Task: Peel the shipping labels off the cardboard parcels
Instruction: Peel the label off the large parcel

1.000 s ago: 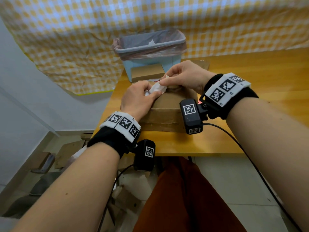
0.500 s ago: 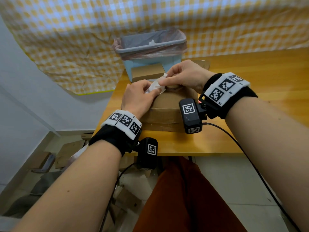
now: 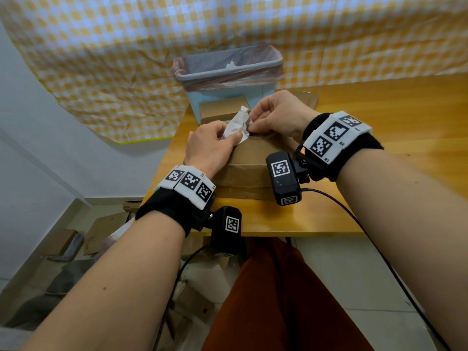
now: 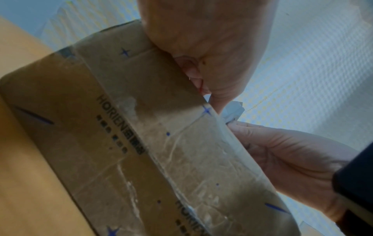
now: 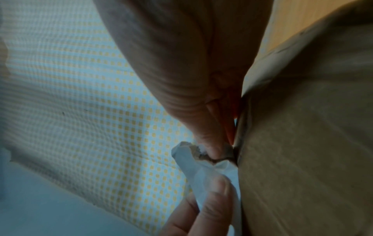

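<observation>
A brown cardboard parcel lies near the table's left front corner. A crumpled white shipping label stands up from the parcel's far left edge, still joined to it there. My left hand pinches the label's lower part, with the wrist over the parcel's left side. My right hand pinches the label's torn edge right at the cardboard. Clear tape runs along the parcel's side.
A light blue bin lined with a pink bag stands just behind the parcel. A second cardboard box lies in front of the bin. The wooden table extends right. Cardboard scraps lie on the floor at the left.
The label has come up further from the parcel and now stands taller between my hands. Both hands have shifted slightly away from me.
</observation>
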